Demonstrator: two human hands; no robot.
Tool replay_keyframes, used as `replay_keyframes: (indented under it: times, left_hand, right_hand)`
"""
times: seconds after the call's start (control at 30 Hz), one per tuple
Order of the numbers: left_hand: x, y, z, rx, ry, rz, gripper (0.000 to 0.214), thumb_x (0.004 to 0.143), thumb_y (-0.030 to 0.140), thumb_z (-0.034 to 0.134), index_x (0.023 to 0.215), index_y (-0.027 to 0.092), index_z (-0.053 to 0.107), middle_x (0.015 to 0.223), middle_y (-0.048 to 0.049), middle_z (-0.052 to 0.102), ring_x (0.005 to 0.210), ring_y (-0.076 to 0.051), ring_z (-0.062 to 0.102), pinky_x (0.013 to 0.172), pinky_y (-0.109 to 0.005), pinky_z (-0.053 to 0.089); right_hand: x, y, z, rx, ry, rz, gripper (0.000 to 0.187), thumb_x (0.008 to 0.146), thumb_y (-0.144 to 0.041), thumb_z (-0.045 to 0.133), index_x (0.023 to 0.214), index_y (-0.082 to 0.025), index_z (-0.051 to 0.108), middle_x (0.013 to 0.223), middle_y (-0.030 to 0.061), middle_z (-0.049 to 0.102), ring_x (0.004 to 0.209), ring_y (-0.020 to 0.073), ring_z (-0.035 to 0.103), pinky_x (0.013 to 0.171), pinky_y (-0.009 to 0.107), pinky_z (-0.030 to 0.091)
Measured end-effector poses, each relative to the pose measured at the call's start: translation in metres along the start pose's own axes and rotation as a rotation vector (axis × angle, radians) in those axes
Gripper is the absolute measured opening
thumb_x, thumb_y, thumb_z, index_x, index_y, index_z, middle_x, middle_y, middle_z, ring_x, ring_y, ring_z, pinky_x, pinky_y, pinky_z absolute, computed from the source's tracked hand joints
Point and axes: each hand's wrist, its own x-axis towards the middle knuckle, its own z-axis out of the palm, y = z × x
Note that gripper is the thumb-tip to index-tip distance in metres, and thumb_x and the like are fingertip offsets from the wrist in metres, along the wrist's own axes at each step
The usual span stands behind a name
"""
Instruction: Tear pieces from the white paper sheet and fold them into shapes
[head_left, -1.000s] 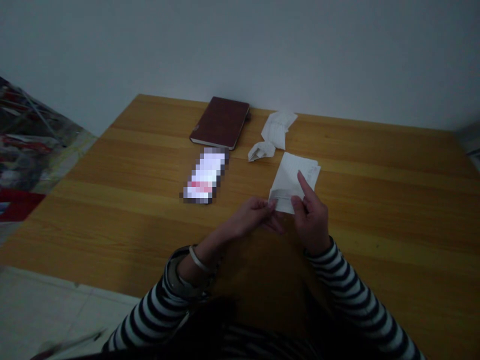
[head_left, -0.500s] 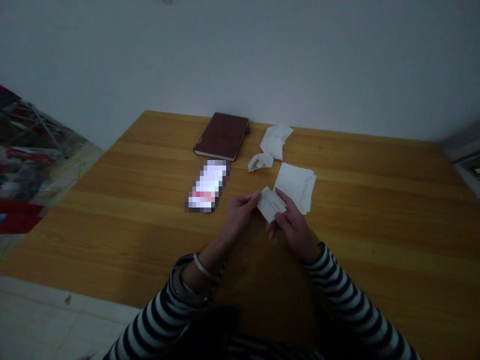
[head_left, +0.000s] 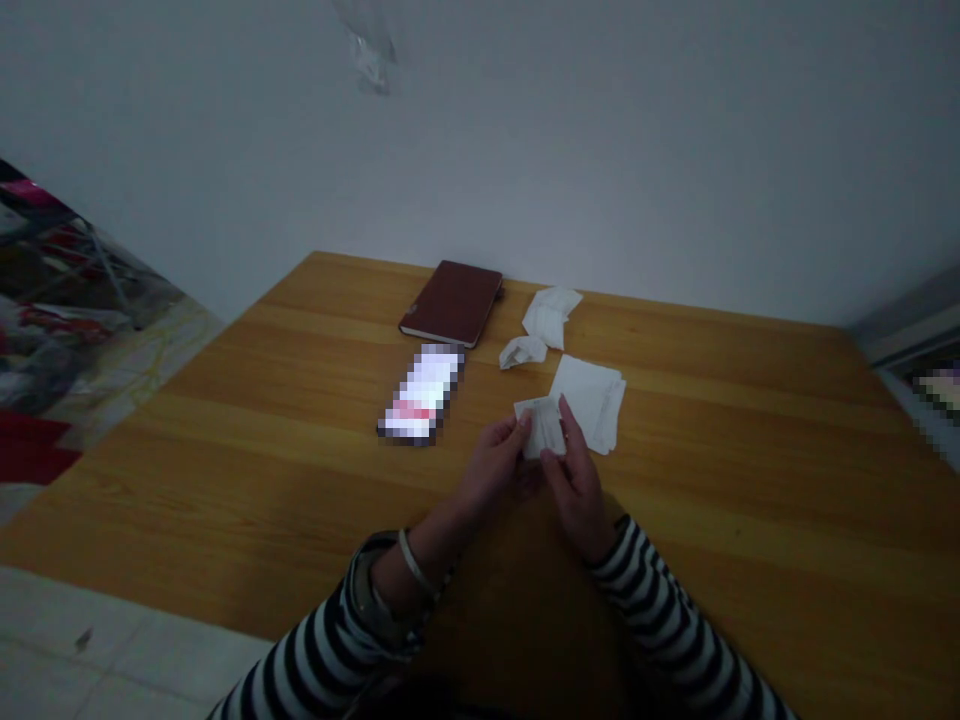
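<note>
A small white slip of paper (head_left: 543,430), perhaps folded and with faint lines on it, is held above the table between both hands. My left hand (head_left: 491,462) pinches its left side, thumb on top. My right hand (head_left: 577,485) grips the right side between thumb and fingers. Just beyond my right fingers lies a stack of white paper sheets (head_left: 589,395), slightly fanned at its right edge. A crumpled piece of paper (head_left: 523,351) rests behind the held slip, and creased paper slips (head_left: 551,315) lie farther back.
A lit phone (head_left: 424,392), its screen blurred out, lies left of the papers. Behind it is a dark red notebook (head_left: 454,303). The wooden table (head_left: 712,420) meets a pale wall (head_left: 600,140). Cluttered items (head_left: 60,290) are on the floor at left.
The held slip has turned from slanted to nearly square to me, and my left thumb now lies farther over it. The whole view has tilted up, showing more wall.
</note>
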Motion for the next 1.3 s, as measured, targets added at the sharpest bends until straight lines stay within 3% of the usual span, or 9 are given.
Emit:
replay_keyframes:
  times: [0.07,0.13,0.2,0.33,0.5,0.7,1.0,1.17,1.3]
  left_hand:
    - [0.001,0.001,-0.003,0.066,0.017,0.071,0.039,0.082,0.05,0.066,0.079,0.011,0.067,0.063,-0.0016,0.062,0.053,-0.009,0.053,0.054,-0.021,0.043]
    - [0.002,0.004,-0.008,0.156,-0.044,0.059,0.04,0.08,0.05,0.068,0.078,0.01,0.068,0.066,-0.0026,0.064,0.059,-0.011,0.054,0.058,-0.021,0.042]
    - [0.001,0.007,-0.011,0.228,-0.111,-0.006,0.041,0.078,0.051,0.069,0.077,0.01,0.069,0.064,-0.0009,0.062,0.057,-0.01,0.05,0.054,-0.021,0.038]
    - [-0.003,0.008,-0.009,0.286,-0.145,-0.042,0.041,0.077,0.051,0.07,0.074,0.011,0.068,0.059,0.0016,0.058,0.054,-0.008,0.045,0.052,-0.02,0.031]
    - [-0.004,0.004,0.0,0.139,-0.166,-0.096,0.044,0.075,0.054,0.072,0.085,0.011,0.071,0.069,-0.003,0.066,0.063,-0.013,0.055,0.061,-0.024,0.041]
    - [-0.005,0.004,0.004,-0.011,-0.009,-0.149,0.039,0.076,0.049,0.073,0.084,0.011,0.072,0.071,-0.0045,0.068,0.062,-0.013,0.058,0.065,-0.026,0.044]
    - [-0.002,-0.001,0.005,0.123,0.028,0.034,0.043,0.078,0.055,0.068,0.083,0.013,0.073,0.073,-0.0045,0.069,0.064,-0.013,0.058,0.063,-0.024,0.043]
    - [-0.004,-0.007,0.006,0.091,0.097,0.072,0.043,0.081,0.055,0.065,0.086,0.013,0.072,0.075,-0.0032,0.068,0.065,-0.012,0.056,0.062,-0.022,0.042]
    - [-0.01,-0.007,0.013,0.02,0.062,0.009,0.037,0.081,0.049,0.068,0.09,0.013,0.072,0.079,-0.0035,0.07,0.068,-0.012,0.058,0.062,-0.021,0.043]
  right_hand:
    - [0.001,-0.003,-0.005,-0.087,-0.014,-0.014,0.061,0.097,-0.036,0.046,0.153,-0.023,0.026,0.079,0.0033,0.068,0.054,0.0167,0.058,0.056,0.035,0.056]
    - [0.004,-0.006,-0.013,-0.213,0.104,-0.091,0.06,0.094,-0.032,0.053,0.15,-0.02,0.034,0.065,-0.0022,0.058,0.053,0.0157,0.053,0.06,0.035,0.056]
    - [0.01,-0.009,-0.022,-0.341,0.218,-0.254,0.054,0.089,-0.03,0.062,0.141,-0.021,0.049,0.085,0.0042,0.061,0.075,0.0191,0.06,0.074,0.04,0.056]
    - [0.018,-0.008,-0.032,-0.442,0.208,-0.428,0.035,0.086,-0.025,0.066,0.121,-0.025,0.067,0.112,0.0096,0.062,0.105,0.0242,0.058,0.086,0.043,0.052]
    - [0.019,-0.002,-0.033,-0.45,0.267,-0.48,0.033,0.087,-0.017,0.065,0.118,-0.027,0.069,0.105,0.0072,0.068,0.098,0.0221,0.062,0.085,0.041,0.052]
    - [0.019,-0.003,-0.032,-0.506,0.227,-0.515,0.028,0.086,-0.016,0.065,0.113,-0.024,0.072,0.102,0.0076,0.071,0.093,0.0214,0.063,0.082,0.04,0.053]
    - [0.014,-0.008,-0.023,-0.478,0.224,-0.492,0.02,0.084,-0.017,0.068,0.103,-0.022,0.073,0.112,0.0085,0.07,0.104,0.0241,0.062,0.089,0.045,0.051]
    - [0.009,-0.009,-0.012,-0.521,0.121,-0.501,0.037,0.088,-0.019,0.061,0.124,-0.021,0.063,0.129,0.0103,0.064,0.123,0.026,0.055,0.101,0.049,0.046]
    - [0.006,-0.006,-0.009,-0.672,0.167,-0.538,0.047,0.091,-0.013,0.052,0.137,-0.025,0.053,0.136,0.008,0.061,0.131,0.0253,0.051,0.107,0.053,0.038]
